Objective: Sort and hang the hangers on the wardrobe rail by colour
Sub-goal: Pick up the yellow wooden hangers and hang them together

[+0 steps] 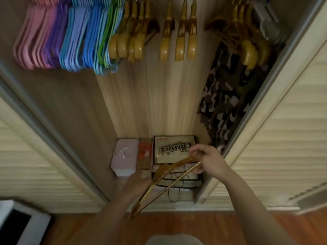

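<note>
The wardrobe (150, 103) stands open between two pale louvred sliding doors (283, 138), its wood-grain back panel running down to a floor packed with boxes. Along the top, the rail itself is out of sight, but hangers crowd it in colour blocks: pink hangers (33, 38) at the far left, then purple hangers (54, 36), blue hangers (81, 39), and a thin band of green hangers (108, 32). Right of those hang gold hangers (129, 43) in a tight bunch, three more a little apart near the middle, and another cluster towards the right end. Below that right cluster a camouflage-print garment (224, 96) drops along the right door edge. On the wardrobe floor, a cream box with dark script lettering (174, 147) sits at the back right, a slim orange-and-brown box (145, 154) just beside it, and a pale pink case (123, 156) at the left. Low in front of these, the person holds one gold hanger (169, 175) tilted across the opening, its lower end pointing down towards the wooden room floor (203, 225). The right hand (208, 160) pinches the upper end, fingers curled round the bar. The left hand (138, 181) sits under the middle of the hanger, touching it near the hook, but whether its fingers close on it I cannot tell.
</note>
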Tool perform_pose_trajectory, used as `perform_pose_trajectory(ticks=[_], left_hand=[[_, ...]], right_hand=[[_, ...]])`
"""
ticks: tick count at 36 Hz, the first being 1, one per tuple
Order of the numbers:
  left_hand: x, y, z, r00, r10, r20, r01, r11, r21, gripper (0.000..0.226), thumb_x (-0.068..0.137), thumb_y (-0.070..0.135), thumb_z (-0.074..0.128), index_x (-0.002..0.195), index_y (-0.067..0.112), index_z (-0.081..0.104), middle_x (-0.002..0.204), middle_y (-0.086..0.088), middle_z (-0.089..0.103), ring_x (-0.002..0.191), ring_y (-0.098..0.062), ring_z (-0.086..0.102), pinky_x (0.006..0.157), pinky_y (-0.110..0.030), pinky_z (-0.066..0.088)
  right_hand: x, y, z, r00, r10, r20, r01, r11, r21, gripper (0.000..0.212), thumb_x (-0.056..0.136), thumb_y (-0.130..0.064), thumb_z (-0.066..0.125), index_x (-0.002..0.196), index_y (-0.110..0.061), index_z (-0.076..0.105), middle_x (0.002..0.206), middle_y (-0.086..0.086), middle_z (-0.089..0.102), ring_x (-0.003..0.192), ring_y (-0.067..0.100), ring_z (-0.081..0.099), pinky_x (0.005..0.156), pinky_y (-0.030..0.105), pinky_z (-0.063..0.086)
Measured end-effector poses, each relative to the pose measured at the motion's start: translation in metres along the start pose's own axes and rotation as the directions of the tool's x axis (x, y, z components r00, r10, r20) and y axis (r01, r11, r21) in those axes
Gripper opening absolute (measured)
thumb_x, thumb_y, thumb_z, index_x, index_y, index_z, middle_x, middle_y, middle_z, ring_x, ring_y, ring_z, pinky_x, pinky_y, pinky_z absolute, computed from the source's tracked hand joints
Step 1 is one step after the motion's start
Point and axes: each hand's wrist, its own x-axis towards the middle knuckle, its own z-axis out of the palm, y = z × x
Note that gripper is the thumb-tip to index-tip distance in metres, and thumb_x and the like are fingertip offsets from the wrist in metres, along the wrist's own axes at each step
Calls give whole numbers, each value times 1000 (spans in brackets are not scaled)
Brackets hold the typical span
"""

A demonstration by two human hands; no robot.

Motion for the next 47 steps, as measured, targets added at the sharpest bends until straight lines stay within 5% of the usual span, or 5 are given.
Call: perform_pose_trajectory(ticks=[10, 16, 25, 37, 47], left_hand=[[11, -61, -10, 990, -12, 141, 54, 954, -295, 39, 100, 48, 60, 101, 12, 74, 88, -14, 79, 86, -31, 76, 97, -49, 57], [-23, -59, -26, 987, 82, 138, -36, 952, -304, 26, 106, 23, 54, 107, 3, 70, 73, -10, 54, 55, -13, 53, 51, -23, 48], [-24, -21, -38, 993, 73, 95, -1, 800, -600, 6, 101, 4, 57, 97, 8, 58, 64, -7, 50, 57, -19, 48, 56, -33, 43], [-37, 58, 15, 983, 72, 166, 101, 540, -835, 5, 104, 12, 57, 105, 9, 60, 75, -6, 65, 73, -20, 65, 68, -37, 53], [-33, 89, 28, 989, 105, 100, 13, 625, -780, 14, 107, 23, 55, 101, 12, 59, 86, -7, 66, 82, -18, 67, 72, -38, 59]], right_hand=[[-25, 2, -28, 988, -154, 5, 148, 958, 244, 24, 104, -2, 47, 113, -6, 69, 108, 11, 75, 66, 36, 72, 53, 34, 60], [-5, 24, -28, 991, 34, -130, 7, 953, 303, 19, 104, -10, 52, 121, -9, 60, 101, 14, 73, 74, 34, 72, 68, 40, 63], [-5, 38, 10, 970, 241, -34, -237, 968, 86, 17, 98, -5, 51, 99, -20, 57, 89, 12, 62, 70, 18, 60, 56, 28, 49], [-50, -5, 56, 931, 39, 362, -41, 999, -1, 44, 98, -46, 60, 139, -31, 52, 128, -11, 64, 117, 6, 61, 98, 40, 57], [-54, -2, 41, 984, -114, 135, 140, 970, -199, 35, 100, -21, 53, 132, -36, 55, 94, -13, 67, 82, 9, 68, 82, 40, 60]])
